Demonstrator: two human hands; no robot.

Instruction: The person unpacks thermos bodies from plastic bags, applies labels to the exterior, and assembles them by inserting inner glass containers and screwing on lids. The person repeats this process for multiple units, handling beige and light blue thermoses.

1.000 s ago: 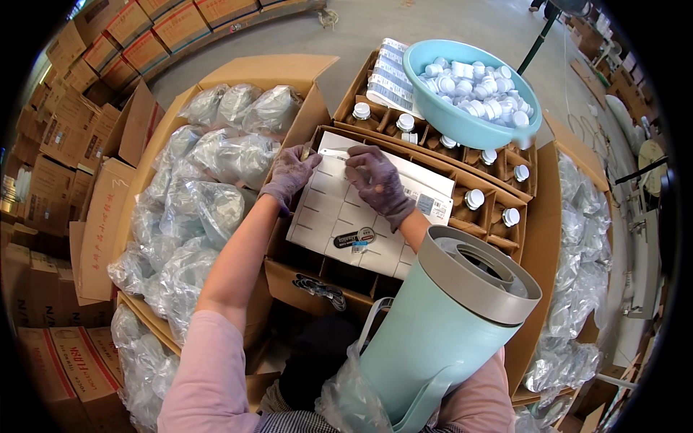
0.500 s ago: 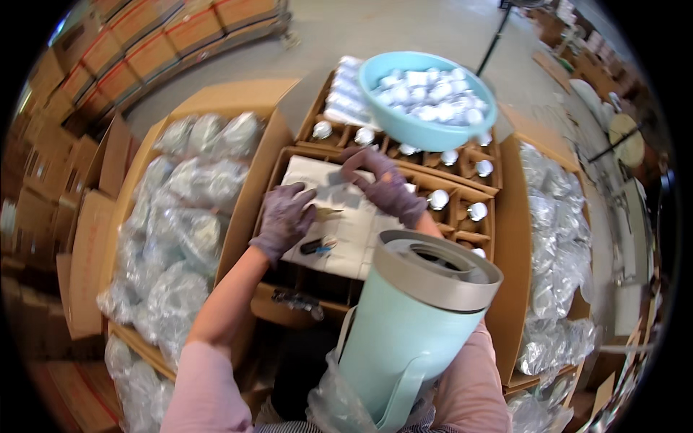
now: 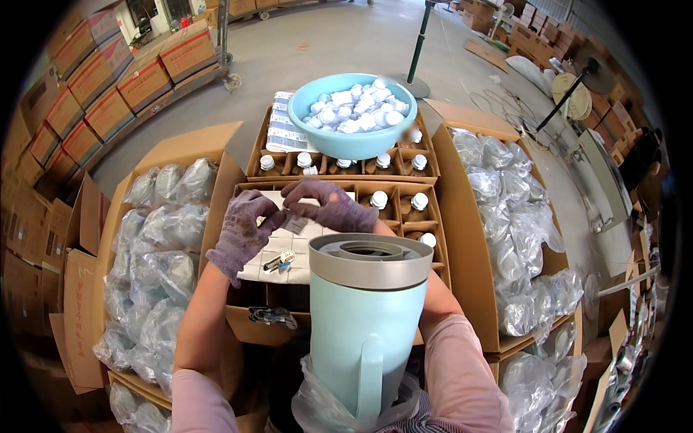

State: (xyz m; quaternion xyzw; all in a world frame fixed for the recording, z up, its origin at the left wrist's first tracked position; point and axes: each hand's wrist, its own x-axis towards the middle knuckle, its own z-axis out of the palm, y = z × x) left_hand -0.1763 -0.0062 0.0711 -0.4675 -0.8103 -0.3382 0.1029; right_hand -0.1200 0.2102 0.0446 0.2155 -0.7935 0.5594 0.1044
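Both my hands wear purple-grey gloves and meet above a white padded sheet (image 3: 253,270) lying on a divided carton (image 3: 444,249). My left hand (image 3: 244,229), fingers bent, pinches at a small greyish slip (image 3: 296,224). My right hand (image 3: 333,205) reaches across from the right, its curled fingertips closed at the same slip. What exactly the slip is, I cannot make out. Below the hands, a dark small object and a round label (image 3: 287,257) lie on the sheet. Close in front of me, a mint-green lidded tumbler (image 3: 368,310) with a handle stands upright, its base in clear plastic.
Capped bottles (image 3: 378,200) fill several carton compartments. Behind, a light-blue basin (image 3: 346,146) of small white-capped pieces rests on a second carton. Open boxes of plastic-wrapped items flank me at left (image 3: 160,281) and right (image 3: 510,231). Stacked cartons (image 3: 148,84) stand far left.
My view has shifted, so the cartons and basin sit further left. My hands, apart before, have come together, fingertips meeting at the small slip. The round label now shows on the sheet.
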